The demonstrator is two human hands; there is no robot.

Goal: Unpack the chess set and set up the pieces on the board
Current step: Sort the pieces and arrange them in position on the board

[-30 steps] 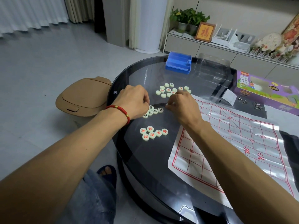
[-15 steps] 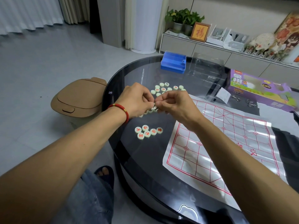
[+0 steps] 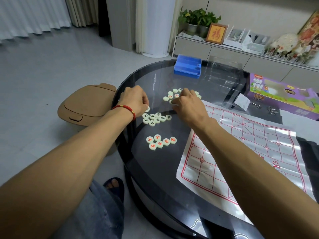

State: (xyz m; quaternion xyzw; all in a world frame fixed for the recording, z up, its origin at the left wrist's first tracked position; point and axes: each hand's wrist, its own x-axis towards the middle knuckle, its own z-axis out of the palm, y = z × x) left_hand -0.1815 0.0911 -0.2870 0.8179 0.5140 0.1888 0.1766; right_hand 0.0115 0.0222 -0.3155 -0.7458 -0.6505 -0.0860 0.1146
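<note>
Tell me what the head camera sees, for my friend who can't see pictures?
A person's left hand and right hand sort round xiangqi pieces into a black-lettered group and a red-lettered group on a glass table, beside an empty paper board.

We are looking through one wide-angle camera worn on the head, tilting forward and down over a round glass table. Both forearms are reaching away from us into the frame, so the near table edge is sitting close beneath the lens. Farther off, the view is taking in the floor at left and a low cabinet along the back wall. No second view is sharing this scene.
</note>
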